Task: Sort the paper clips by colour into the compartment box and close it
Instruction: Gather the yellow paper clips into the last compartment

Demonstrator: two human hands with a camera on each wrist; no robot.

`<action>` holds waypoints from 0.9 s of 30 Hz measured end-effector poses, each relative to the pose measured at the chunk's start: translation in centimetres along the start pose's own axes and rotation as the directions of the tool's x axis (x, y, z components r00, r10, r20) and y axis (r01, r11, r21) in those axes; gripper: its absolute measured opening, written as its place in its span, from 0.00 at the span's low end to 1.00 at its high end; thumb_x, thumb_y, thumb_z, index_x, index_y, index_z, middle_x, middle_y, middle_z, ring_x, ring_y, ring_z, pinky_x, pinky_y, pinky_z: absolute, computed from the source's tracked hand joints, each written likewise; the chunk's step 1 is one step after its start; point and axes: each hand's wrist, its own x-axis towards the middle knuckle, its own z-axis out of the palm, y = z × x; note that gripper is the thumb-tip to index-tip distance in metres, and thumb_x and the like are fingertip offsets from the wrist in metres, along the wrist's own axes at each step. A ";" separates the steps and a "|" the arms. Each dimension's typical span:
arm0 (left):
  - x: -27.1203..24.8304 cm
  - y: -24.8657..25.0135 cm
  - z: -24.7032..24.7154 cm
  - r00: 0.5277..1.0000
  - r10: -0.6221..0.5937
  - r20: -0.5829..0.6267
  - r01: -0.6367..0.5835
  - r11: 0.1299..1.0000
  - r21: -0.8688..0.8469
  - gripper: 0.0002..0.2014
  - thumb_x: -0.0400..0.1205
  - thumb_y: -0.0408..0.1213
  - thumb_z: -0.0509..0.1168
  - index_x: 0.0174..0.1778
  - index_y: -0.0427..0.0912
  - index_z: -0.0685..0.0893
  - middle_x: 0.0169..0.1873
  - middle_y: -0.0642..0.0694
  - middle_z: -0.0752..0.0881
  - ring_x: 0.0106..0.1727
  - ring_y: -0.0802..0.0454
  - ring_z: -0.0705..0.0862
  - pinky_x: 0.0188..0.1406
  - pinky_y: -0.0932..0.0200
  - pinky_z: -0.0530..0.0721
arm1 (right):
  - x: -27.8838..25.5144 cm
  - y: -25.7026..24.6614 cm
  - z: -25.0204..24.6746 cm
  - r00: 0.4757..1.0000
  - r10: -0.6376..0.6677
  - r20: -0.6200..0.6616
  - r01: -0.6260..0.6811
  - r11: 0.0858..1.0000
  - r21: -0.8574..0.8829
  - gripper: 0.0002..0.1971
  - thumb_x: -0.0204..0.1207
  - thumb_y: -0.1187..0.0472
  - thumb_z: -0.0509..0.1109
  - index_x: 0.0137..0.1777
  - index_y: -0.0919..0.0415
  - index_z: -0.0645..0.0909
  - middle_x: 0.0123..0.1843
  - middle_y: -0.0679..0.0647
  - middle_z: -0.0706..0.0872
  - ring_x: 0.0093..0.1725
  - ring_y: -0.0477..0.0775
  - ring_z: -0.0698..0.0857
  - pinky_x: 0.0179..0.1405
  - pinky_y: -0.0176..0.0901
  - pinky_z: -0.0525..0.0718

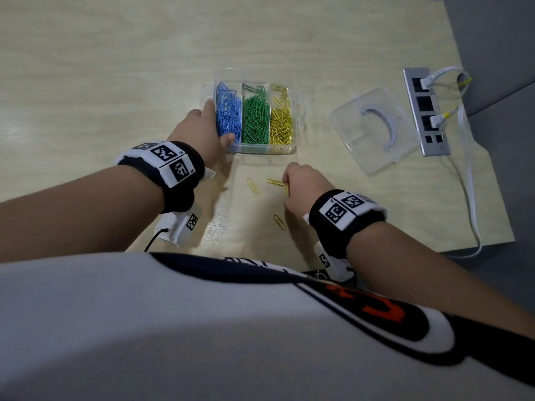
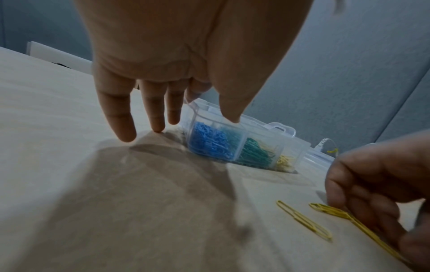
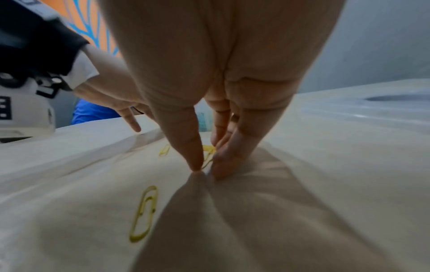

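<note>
The clear compartment box [image 1: 260, 148] stands open at the table's middle, with blue [image 1: 228, 114], green [image 1: 256, 117] and yellow clips [image 1: 280, 120] each in their own section. My left hand [image 1: 215, 123] rests against its left wall, fingers straight, thumb on the front-left rim [image 2: 232, 117]. Near the table's front my right hand [image 1: 285, 186] pinches yellow paper clips [image 2: 330, 210] against the table between thumb and fingers [image 3: 196, 162]. One loose yellow clip [image 1: 252, 185] lies just left of that hand, another [image 1: 279, 222] nearer to me. The clear lid [image 1: 373, 128] lies apart to the right.
A metal socket panel [image 1: 425, 111] with white cables [image 1: 469, 180] is set in the table at the far right, beyond the lid. The table's right edge runs close behind it. Bare wood stretches left of and behind the box.
</note>
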 end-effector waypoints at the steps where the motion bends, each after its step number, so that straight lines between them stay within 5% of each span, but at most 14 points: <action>1: 0.0 0.0 0.0 1.000 0.002 0.000 -0.002 1.000 0.004 0.32 0.83 0.49 0.62 0.77 0.38 0.59 0.63 0.30 0.75 0.62 0.31 0.78 0.56 0.42 0.75 | 0.0 -0.2 -0.1 1.000 -0.020 0.006 0.020 1.000 -0.008 0.17 0.74 0.68 0.66 0.63 0.61 0.73 0.59 0.59 0.77 0.54 0.60 0.81 0.52 0.50 0.82; 5: 0.0 -0.1 0.1 1.000 0.002 -0.004 -0.002 1.000 0.007 0.31 0.83 0.50 0.62 0.76 0.38 0.60 0.63 0.31 0.75 0.61 0.32 0.78 0.55 0.43 0.76 | -0.5 -0.3 0.2 0.994 0.065 0.090 -0.057 0.994 -0.091 0.26 0.70 0.62 0.74 0.63 0.59 0.65 0.57 0.57 0.69 0.45 0.59 0.78 0.44 0.52 0.83; 9: 0.1 -0.1 0.1 1.000 0.005 -0.006 -0.005 1.000 -0.001 0.31 0.83 0.49 0.62 0.76 0.38 0.60 0.63 0.31 0.75 0.60 0.31 0.78 0.51 0.44 0.75 | -0.1 -0.4 1.1 1.000 -0.031 0.002 0.031 0.999 0.029 0.28 0.74 0.54 0.74 0.69 0.59 0.65 0.65 0.58 0.68 0.53 0.61 0.81 0.51 0.52 0.81; 12: 0.1 -0.2 0.1 1.000 0.007 -0.003 -0.007 1.000 -0.005 0.32 0.83 0.50 0.62 0.77 0.38 0.59 0.63 0.31 0.75 0.61 0.32 0.78 0.53 0.44 0.75 | 1.1 -0.3 0.9 0.989 -0.108 -0.103 0.115 0.991 0.062 0.23 0.77 0.55 0.71 0.69 0.58 0.71 0.66 0.59 0.70 0.55 0.61 0.81 0.55 0.51 0.81; 18: 0.2 -0.3 0.2 1.000 0.011 -0.005 -0.011 1.000 -0.004 0.33 0.83 0.50 0.61 0.78 0.39 0.58 0.63 0.31 0.75 0.61 0.32 0.78 0.54 0.44 0.76 | 2.7 0.5 0.8 0.964 -0.210 -0.162 0.190 0.973 -0.133 0.10 0.78 0.66 0.68 0.58 0.62 0.78 0.60 0.59 0.78 0.53 0.61 0.83 0.54 0.50 0.82; 21: 0.2 -0.4 0.2 1.000 0.016 -0.003 -0.016 1.000 0.000 0.33 0.83 0.50 0.61 0.78 0.39 0.57 0.63 0.31 0.75 0.61 0.32 0.78 0.54 0.44 0.75 | 3.1 0.4 0.6 0.983 -0.144 -0.116 0.130 0.984 -0.118 0.12 0.79 0.66 0.63 0.61 0.64 0.78 0.62 0.61 0.78 0.57 0.61 0.82 0.56 0.47 0.78; 27: 0.4 -0.6 0.5 1.000 0.025 -0.014 -0.025 1.000 -0.007 0.31 0.82 0.50 0.62 0.76 0.39 0.60 0.62 0.32 0.76 0.59 0.32 0.79 0.52 0.45 0.75 | 3.2 -0.3 0.4 1.000 0.008 -0.009 -0.009 0.990 -0.140 0.16 0.77 0.60 0.64 0.64 0.64 0.74 0.63 0.61 0.76 0.58 0.62 0.81 0.45 0.46 0.73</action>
